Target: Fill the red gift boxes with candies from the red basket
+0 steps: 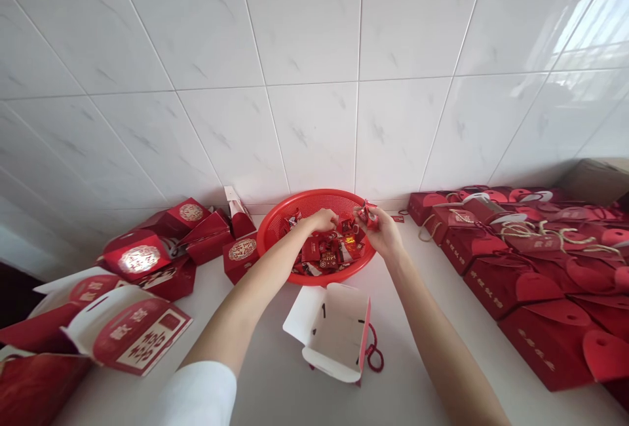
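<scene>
A red plastic basket (268, 216) stands against the wall, with several red-wrapped candies (330, 254) in it. My left hand (324, 220) reaches over the basket with its fingers curled together; whatever they may hold is hidden. At the basket's right rim, my right hand (386, 232) is closed on shiny red wrapped candy (366, 215); the exact number of pieces is unclear. Between my forearms sits an open gift box (334, 337), its white inside facing up and its flaps spread. A dark red cord (376, 350) loops out at its right side.
Unclosed red boxes (142, 255) are heaped on the left of the white table (265, 373). Rows of closed red boxes (511, 282) with cord handles fill the right side. A brown carton (597, 180) stands behind them. The tiled wall (314, 137) bounds the back.
</scene>
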